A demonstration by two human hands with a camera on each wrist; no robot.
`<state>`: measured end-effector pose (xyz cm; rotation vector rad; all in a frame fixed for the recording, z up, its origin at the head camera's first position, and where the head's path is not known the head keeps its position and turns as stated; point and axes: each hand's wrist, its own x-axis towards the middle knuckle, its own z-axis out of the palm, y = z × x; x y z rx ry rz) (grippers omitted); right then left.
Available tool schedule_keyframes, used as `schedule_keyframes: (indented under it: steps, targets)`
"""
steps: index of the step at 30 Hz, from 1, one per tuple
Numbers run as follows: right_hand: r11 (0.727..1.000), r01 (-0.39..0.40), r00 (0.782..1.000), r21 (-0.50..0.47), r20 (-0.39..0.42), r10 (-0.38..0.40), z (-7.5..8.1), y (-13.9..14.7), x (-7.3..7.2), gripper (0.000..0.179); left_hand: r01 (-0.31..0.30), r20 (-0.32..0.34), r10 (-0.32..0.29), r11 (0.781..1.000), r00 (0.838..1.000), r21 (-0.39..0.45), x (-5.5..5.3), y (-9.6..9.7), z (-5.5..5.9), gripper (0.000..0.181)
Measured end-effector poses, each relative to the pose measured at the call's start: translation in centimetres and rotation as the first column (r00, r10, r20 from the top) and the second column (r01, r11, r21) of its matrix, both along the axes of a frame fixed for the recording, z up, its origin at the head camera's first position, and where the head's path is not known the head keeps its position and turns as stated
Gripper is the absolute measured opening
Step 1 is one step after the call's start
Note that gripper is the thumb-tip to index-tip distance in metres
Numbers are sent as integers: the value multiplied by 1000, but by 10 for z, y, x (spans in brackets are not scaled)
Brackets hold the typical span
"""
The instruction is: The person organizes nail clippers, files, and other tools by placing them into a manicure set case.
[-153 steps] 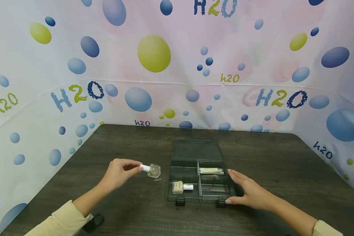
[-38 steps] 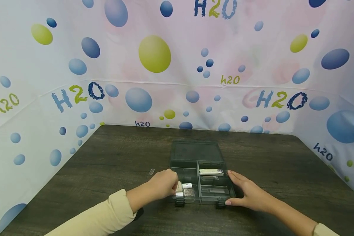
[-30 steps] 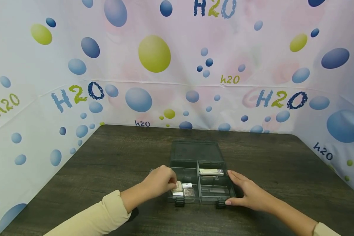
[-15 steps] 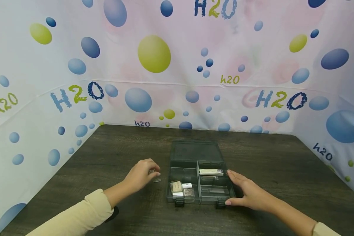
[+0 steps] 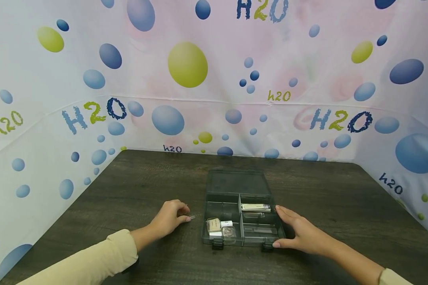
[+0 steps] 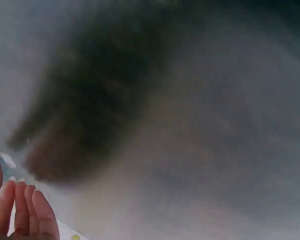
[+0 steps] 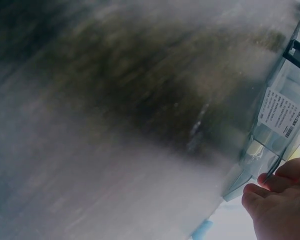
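Note:
My left hand (image 5: 169, 217) is low over the table left of the box, fingers bent and thumb tip at a small clear plastic piece (image 5: 192, 217). The left wrist view shows a gap between thumb and fingers (image 6: 35, 210). My right hand (image 5: 301, 229) holds the right side of a smoky clear compartment box (image 5: 230, 240), thumb at its front corner. The lid (image 5: 237, 183) lies back. In the front left compartment are a cream nail polish bottle (image 5: 213, 225) and a clear polish bottle (image 5: 229, 232). Nail clippers (image 5: 255, 208) lie in the back right one.
A small clear item (image 5: 254, 215) lies in front of the clippers. The dark wooden table (image 5: 157, 174) extends around the box. A printed curtain (image 5: 214, 79) hangs behind and at both sides. The wrist views are largely blurred.
The clear polish bottle, earlier held by its white cap in my left hand, now lies in the front left compartment. My left hand has withdrawn left to the clear piece. My right hand has stayed put.

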<state>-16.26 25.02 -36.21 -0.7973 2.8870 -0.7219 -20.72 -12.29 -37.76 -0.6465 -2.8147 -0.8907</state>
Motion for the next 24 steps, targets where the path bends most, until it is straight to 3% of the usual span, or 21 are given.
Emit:
schedule_keyframes:
  steps: [8,24]
  targets:
    - [1000,6,1000,-7,9,-6,-1,1,-1,100,-60,19,60,998,998,14,-1,5,-4,8]
    - [1000,13,999,-18,29,-12,-1,1,-2,102,-69,-6,69,998,998,-2,2,7,-7,6]
